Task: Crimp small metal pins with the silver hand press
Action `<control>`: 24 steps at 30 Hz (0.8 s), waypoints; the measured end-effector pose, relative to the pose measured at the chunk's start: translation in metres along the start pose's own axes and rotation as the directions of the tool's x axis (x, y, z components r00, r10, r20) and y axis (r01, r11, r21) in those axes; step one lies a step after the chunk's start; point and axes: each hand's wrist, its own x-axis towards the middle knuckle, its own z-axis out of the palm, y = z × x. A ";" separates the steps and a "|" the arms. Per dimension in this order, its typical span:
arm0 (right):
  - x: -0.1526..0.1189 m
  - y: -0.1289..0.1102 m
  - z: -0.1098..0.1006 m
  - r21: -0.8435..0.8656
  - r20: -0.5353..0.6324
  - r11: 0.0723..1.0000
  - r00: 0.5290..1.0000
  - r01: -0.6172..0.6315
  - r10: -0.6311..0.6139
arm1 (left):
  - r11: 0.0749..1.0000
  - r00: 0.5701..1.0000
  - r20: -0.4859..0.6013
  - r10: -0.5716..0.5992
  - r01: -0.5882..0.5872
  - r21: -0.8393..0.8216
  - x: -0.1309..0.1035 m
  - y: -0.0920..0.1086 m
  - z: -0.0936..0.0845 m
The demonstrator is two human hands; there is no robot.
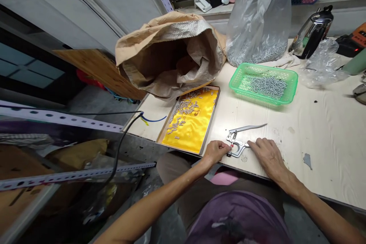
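A silver hand tool (239, 145) like snap pliers lies on the pale table near its front edge, its long upper handle pointing right. My left hand (215, 151) is pinched at the jaw end, beside a small red part; what is between its fingertips is too small to name. At the right end of the lower handle, my right hand (268, 155) rests with its fingertips touching the metal, knuckles bent. Left of the tool, a shallow tray lined with yellow cloth (197, 129) bears many small metal pieces. A green basket (237, 93) behind holds more metal pieces.
A large open paper sack (168, 42) stands behind the tray. Further back are a clear plastic bag (257, 15) of metal parts, a kettle (313, 32) and crumpled plastic (323, 65). A black cable (117, 152) hangs over the table's left edge.
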 end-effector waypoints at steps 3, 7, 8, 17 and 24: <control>0.000 -0.001 0.000 0.001 0.010 1.000 1.000 0.002 -0.002 | 1.000 0.997 0.079 -0.024 0.025 -0.009 0.001 0.000 -0.002; 0.001 0.000 -0.002 0.014 0.062 1.000 0.998 -0.009 0.008 | 0.999 0.984 0.169 -0.052 0.054 -0.005 0.006 -0.002 -0.005; 0.002 0.001 -0.002 0.035 0.078 0.999 0.997 -0.009 0.007 | 0.998 0.980 0.188 -0.058 0.059 0.000 0.007 -0.003 -0.006; 0.029 0.027 -0.007 -0.001 0.003 1.000 1.000 0.003 -0.003 | 0.991 0.949 0.291 -0.121 0.131 -0.014 0.001 -0.004 -0.008; 0.052 0.043 -0.007 -0.103 0.191 0.990 0.979 0.098 -0.077 | 0.984 0.941 0.294 -0.167 0.178 -0.010 -0.008 -0.006 -0.001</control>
